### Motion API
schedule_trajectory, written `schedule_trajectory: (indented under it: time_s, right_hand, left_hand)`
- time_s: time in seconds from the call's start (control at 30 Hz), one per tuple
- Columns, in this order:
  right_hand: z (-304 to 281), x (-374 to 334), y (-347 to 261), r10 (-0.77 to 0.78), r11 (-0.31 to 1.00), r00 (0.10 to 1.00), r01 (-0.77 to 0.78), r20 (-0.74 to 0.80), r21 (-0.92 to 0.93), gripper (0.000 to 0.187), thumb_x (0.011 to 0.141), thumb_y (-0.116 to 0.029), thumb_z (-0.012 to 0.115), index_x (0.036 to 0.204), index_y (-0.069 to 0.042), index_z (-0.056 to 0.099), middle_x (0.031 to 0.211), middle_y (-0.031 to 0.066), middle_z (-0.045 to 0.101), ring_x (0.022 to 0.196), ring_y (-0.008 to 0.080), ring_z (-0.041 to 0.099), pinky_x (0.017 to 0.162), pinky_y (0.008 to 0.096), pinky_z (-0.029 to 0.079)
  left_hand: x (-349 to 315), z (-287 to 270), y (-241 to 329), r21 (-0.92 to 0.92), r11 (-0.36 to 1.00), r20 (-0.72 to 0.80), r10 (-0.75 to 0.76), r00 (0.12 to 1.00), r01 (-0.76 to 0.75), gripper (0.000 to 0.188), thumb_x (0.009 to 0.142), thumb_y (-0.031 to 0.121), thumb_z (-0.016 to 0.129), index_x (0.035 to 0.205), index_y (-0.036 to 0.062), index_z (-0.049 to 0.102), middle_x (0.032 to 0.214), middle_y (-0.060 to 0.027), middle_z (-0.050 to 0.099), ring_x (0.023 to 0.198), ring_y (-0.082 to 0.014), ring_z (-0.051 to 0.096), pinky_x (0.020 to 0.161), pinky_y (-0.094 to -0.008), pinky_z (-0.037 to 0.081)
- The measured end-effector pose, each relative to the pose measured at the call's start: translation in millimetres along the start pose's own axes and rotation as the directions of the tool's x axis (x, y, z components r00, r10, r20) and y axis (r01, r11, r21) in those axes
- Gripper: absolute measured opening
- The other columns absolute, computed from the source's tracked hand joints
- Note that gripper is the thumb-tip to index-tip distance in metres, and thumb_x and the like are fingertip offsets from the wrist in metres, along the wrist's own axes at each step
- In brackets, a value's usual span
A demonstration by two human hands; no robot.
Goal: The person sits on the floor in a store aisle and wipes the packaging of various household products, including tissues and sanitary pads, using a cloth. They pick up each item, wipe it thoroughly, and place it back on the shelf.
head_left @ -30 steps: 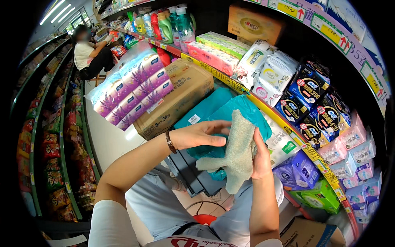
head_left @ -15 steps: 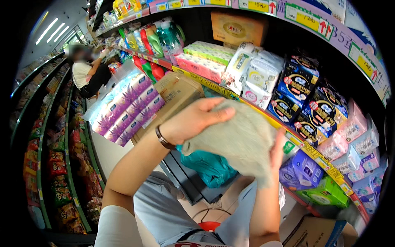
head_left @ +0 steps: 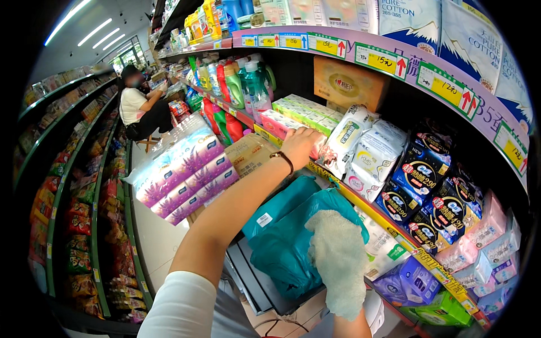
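Note:
My left hand (head_left: 302,145) reaches to the shelf, its fingers over the right end of a pink tissue pack (head_left: 274,123). Beside that pack lie a green tissue pack (head_left: 307,111) and white wrapped packs (head_left: 350,130). A pale grey-green cloth (head_left: 340,262) covers most of my right hand (head_left: 354,324), which holds it low at the right; the fingers are hidden beneath it. Behind the cloth, a crumpled teal plastic bag (head_left: 287,248) lies over a dark grey platform (head_left: 248,276).
Purple-and-white tissue bundles (head_left: 186,169) rest by a cardboard box (head_left: 248,155) at left. Dark sanitary-pad packs (head_left: 422,163) fill the shelf at right, above a purple pack (head_left: 408,281). Farther down the aisle, a person (head_left: 141,104) sits by the shelves. Snack racks (head_left: 84,225) line the left.
My left hand has let go of the cloth and moved up to the pink tissue pack. The cloth now hangs over my right hand, lower down, and more of the teal bag shows.

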State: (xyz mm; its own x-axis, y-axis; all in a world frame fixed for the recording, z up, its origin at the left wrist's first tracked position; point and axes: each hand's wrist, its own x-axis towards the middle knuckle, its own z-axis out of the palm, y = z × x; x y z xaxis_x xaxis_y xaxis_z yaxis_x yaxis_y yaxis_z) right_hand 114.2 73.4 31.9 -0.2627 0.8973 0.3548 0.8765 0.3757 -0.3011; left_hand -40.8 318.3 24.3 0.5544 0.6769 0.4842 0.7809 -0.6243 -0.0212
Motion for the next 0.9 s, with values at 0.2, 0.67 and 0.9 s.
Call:
schedule_trajectory:
  time_s: [0.2, 0.67, 0.9]
  right_hand:
    - [50, -32, 36, 0.317, 0.570, 0.939, -0.303, 0.136, 0.764, 0.032, 0.098, -0.019, 0.051, 0.127, -0.006, 0.045, 0.125, 0.0104, 0.053, 0.114, 0.0213, 0.052, 0.101, 0.0302, 0.041]
    - [-12, 12, 9, 0.144, 0.987, 0.988, -0.147, 0.055, 0.057, 0.023, 0.073, -0.012, 0.066, 0.095, -0.008, 0.064, 0.095, 0.0124, 0.065, 0.088, 0.0314, 0.064, 0.078, 0.0378, 0.051]
    - [-31, 3, -2, 0.205, 0.956, 0.972, -0.175, 0.111, -0.237, 0.027, 0.070, -0.027, 0.070, 0.087, -0.007, 0.065, 0.091, 0.0130, 0.063, 0.089, 0.0308, 0.062, 0.077, 0.0407, 0.050]
  left_hand:
    - [39, 21, -11, 0.088, 0.996, 0.156, 0.013, 0.988, -0.027, 0.058, 0.062, -0.001, 0.066, 0.118, 0.0132, 0.055, 0.118, -0.0062, 0.055, 0.115, -0.0262, 0.048, 0.093, -0.0433, 0.033]
    - [37, -45, -29, 0.220, 0.968, 0.050, 0.110, 0.993, -0.119, 0.044, 0.068, 0.007, 0.074, 0.106, 0.0125, 0.053, 0.092, -0.0069, 0.064, 0.102, -0.0247, 0.060, 0.104, -0.0486, 0.026]
    - [-10, -151, -3, -0.061, 0.997, -0.216, -0.054, 0.975, 0.042, 0.055, 0.070, 0.026, 0.081, 0.115, 0.0091, 0.053, 0.097, -0.0105, 0.067, 0.096, -0.0254, 0.063, 0.099, -0.0423, 0.034]
